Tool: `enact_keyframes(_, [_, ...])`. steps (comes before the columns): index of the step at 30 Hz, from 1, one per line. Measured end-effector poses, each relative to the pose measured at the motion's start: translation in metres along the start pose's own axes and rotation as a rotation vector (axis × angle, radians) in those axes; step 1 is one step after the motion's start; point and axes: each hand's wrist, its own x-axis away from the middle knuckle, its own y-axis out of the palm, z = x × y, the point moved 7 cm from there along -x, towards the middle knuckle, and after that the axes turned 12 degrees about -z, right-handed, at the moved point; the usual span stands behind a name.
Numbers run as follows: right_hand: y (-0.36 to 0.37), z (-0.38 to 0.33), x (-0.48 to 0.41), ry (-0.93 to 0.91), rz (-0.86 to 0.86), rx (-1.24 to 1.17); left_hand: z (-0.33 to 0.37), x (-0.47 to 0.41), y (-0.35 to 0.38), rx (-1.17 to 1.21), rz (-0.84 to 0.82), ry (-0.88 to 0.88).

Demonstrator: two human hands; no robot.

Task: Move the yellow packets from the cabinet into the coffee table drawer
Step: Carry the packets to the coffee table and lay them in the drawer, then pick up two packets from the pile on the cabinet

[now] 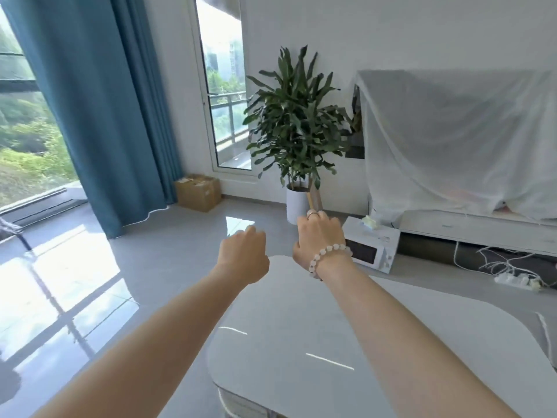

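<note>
Both my arms reach forward over the far end of the white coffee table (331,333). My left hand (245,254) hangs past the table's left edge with loosely curled fingers and holds nothing. My right hand (319,239), with a ring and a bead bracelet, is above the table's far corner, fingers bent away from me, nothing seen in it. No yellow packet is in view. A low white cabinet (482,230) stands at the right wall. The table's drawer is hidden below the top.
A white microwave (372,247) sits on the floor beyond the table. A potted plant (297,203) stands behind it, and a sheet-draped screen (458,140) tops the cabinet. A cardboard box (197,191) is by the blue curtain (114,116). A power strip (517,280) and cables lie at right.
</note>
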Motion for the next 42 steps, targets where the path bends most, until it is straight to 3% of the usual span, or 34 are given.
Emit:
enact_keyframes(14, [-0.032, -0.270, -0.036, -0.486, 0.083, -0.032, -0.244, 0.104, 0.000, -0.051, -0.069, -0.469])
enact_keyframes(29, [-0.052, -0.609, 0.002, -0.948, 0.064, -0.138, -0.540, 0.306, -0.011, 0.037, -0.066, -1.028])
enact_keyframes(42, [-0.051, -0.832, 0.056, -1.398, 0.008, -0.152, -0.675, 0.458, 0.030, -0.078, -0.237, -1.511])
